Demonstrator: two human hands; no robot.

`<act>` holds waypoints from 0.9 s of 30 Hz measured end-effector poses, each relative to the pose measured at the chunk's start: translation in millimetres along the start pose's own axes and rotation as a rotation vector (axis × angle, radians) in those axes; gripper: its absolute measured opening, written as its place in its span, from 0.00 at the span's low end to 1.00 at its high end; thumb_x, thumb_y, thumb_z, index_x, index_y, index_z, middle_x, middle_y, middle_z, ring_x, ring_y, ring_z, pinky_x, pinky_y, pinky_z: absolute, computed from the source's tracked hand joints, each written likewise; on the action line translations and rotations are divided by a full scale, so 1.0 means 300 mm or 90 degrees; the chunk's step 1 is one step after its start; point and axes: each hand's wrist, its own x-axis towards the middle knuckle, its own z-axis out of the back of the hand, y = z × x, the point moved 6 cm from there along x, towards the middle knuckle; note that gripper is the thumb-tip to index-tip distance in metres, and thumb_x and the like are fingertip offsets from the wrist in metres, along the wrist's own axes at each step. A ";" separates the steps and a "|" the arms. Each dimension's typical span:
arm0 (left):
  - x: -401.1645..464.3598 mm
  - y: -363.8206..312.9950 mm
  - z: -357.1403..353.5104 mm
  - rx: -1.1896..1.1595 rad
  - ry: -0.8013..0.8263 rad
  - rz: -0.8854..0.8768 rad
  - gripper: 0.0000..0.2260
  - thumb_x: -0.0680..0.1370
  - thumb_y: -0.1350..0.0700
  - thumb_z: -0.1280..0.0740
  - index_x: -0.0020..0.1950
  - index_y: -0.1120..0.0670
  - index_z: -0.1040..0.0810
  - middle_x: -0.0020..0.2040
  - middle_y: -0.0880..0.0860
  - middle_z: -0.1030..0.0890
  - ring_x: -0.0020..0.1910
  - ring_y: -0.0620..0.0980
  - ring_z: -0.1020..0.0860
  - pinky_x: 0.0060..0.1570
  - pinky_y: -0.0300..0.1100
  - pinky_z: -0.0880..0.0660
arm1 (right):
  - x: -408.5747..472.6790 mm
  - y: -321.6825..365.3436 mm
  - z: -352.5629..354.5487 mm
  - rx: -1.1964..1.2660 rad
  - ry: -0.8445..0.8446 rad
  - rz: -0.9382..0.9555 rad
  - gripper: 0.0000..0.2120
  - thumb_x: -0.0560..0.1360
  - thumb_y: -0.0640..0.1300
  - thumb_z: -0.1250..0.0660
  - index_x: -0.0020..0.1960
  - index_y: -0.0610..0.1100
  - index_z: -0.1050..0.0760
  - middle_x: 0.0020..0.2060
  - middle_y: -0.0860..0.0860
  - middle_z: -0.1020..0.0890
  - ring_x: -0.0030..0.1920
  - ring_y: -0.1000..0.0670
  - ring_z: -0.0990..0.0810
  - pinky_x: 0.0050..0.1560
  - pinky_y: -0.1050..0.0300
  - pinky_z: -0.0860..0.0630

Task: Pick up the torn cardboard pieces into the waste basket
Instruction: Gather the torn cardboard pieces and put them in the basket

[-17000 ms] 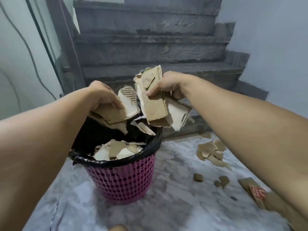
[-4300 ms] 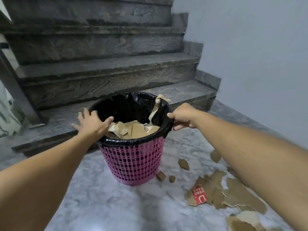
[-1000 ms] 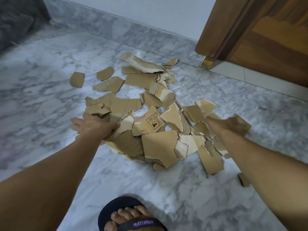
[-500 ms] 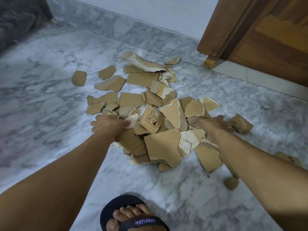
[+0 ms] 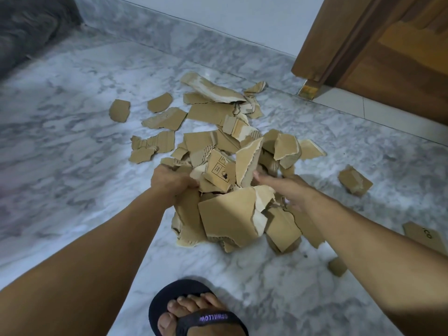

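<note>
Brown corrugated scraps, the torn cardboard pieces (image 5: 228,166), lie heaped at the middle of the marble floor (image 5: 60,154), with the person's two bare arms reaching in from 7 and 4 o'clock. The left hand (image 5: 169,181) is buried in the heap's 9 o'clock side, its fingers curled into the scraps and gripping them. The right hand (image 5: 286,190) presses against the 3 o'clock side; its thumb is extended and the fingers look fairly straight, though their tips are hidden behind the cardboard, so how much they hold cannot be told. Between the two hands a printed piece (image 5: 219,172) and a tall torn slab stand tilted upward.

Flat scraps spread toward 11 and 12 o'clock, the farthest close to the skirting (image 5: 194,37). A stray chunk (image 5: 355,180) sits apart at 3 o'clock, a small one (image 5: 337,266) at 5 o'clock, and a lettered piece (image 5: 423,236) near the right edge. A wooden door (image 5: 388,44) fills 1 o'clock. Bare marble lies open toward 9 o'clock. A foot in a dark sandal (image 5: 196,311) stands at 6 o'clock. The waste basket is out of view.
</note>
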 end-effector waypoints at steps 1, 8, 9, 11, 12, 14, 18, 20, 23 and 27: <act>0.002 0.006 0.000 -0.007 0.007 0.011 0.17 0.65 0.64 0.20 0.36 0.55 0.30 0.37 0.51 0.27 0.48 0.56 0.25 0.53 0.50 0.22 | -0.002 0.013 -0.015 0.004 0.027 0.015 0.55 0.53 0.72 0.23 0.72 0.48 0.32 0.67 0.54 0.27 0.67 0.50 0.29 0.64 0.51 0.32; 0.034 0.064 0.016 -0.087 0.020 0.056 0.17 0.65 0.64 0.20 0.49 0.60 0.22 0.52 0.58 0.20 0.53 0.59 0.20 0.53 0.55 0.21 | -0.042 0.078 -0.068 -0.119 0.052 0.069 0.31 0.66 0.63 0.25 0.61 0.46 0.27 0.61 0.50 0.24 0.60 0.48 0.26 0.48 0.56 0.26; 0.040 0.063 0.023 -0.099 0.008 0.054 0.16 0.65 0.64 0.20 0.49 0.59 0.22 0.53 0.58 0.20 0.54 0.59 0.20 0.53 0.56 0.21 | -0.045 0.081 -0.065 -0.117 0.053 0.065 0.31 0.68 0.62 0.26 0.63 0.44 0.28 0.71 0.48 0.31 0.64 0.46 0.26 0.50 0.55 0.26; 0.043 0.056 0.039 -0.107 -0.016 0.044 0.17 0.66 0.62 0.21 0.49 0.57 0.24 0.52 0.57 0.21 0.54 0.58 0.21 0.52 0.54 0.21 | -0.049 0.084 -0.064 -0.070 0.076 0.060 0.39 0.67 0.67 0.29 0.70 0.47 0.32 0.70 0.48 0.28 0.67 0.46 0.28 0.61 0.48 0.25; 0.044 0.053 0.045 -0.112 -0.020 0.038 0.17 0.67 0.61 0.21 0.51 0.57 0.24 0.52 0.57 0.22 0.53 0.58 0.21 0.48 0.52 0.20 | -0.056 0.091 -0.062 -0.036 0.085 0.057 0.39 0.67 0.71 0.32 0.70 0.48 0.32 0.70 0.49 0.29 0.65 0.46 0.28 0.63 0.45 0.26; 0.039 0.045 0.049 -0.131 0.002 0.032 0.18 0.67 0.60 0.21 0.51 0.59 0.24 0.52 0.58 0.22 0.45 0.57 0.21 0.31 0.45 0.23 | -0.069 0.099 -0.063 0.036 0.104 0.046 0.40 0.70 0.74 0.39 0.73 0.50 0.33 0.71 0.49 0.30 0.67 0.45 0.29 0.65 0.42 0.29; 0.020 0.024 0.045 -0.117 0.137 0.037 0.24 0.63 0.61 0.19 0.56 0.59 0.24 0.54 0.57 0.21 0.45 0.55 0.21 0.30 0.43 0.27 | -0.077 0.095 -0.075 -0.097 0.142 0.077 0.55 0.56 0.81 0.37 0.76 0.54 0.41 0.78 0.53 0.41 0.75 0.45 0.37 0.68 0.35 0.32; 0.007 0.014 0.041 -0.065 0.175 0.023 0.24 0.64 0.64 0.20 0.56 0.58 0.25 0.51 0.57 0.21 0.48 0.58 0.21 0.31 0.44 0.27 | -0.083 0.096 -0.100 -0.175 0.171 0.116 0.57 0.54 0.77 0.31 0.77 0.58 0.46 0.79 0.53 0.45 0.76 0.45 0.38 0.71 0.40 0.34; -0.004 0.014 0.036 -0.041 0.171 0.009 0.30 0.64 0.68 0.22 0.62 0.57 0.29 0.48 0.56 0.22 0.48 0.59 0.22 0.33 0.44 0.25 | -0.068 0.092 -0.155 -0.282 0.154 0.180 0.63 0.56 0.65 0.20 0.79 0.56 0.54 0.79 0.52 0.46 0.78 0.47 0.43 0.75 0.48 0.40; -0.005 0.029 0.035 -0.065 0.148 0.005 0.35 0.64 0.70 0.22 0.68 0.56 0.30 0.50 0.56 0.24 0.49 0.57 0.23 0.40 0.48 0.24 | -0.010 0.072 -0.190 -0.267 0.074 0.187 0.64 0.53 0.55 0.16 0.78 0.51 0.50 0.75 0.50 0.36 0.73 0.46 0.36 0.70 0.48 0.32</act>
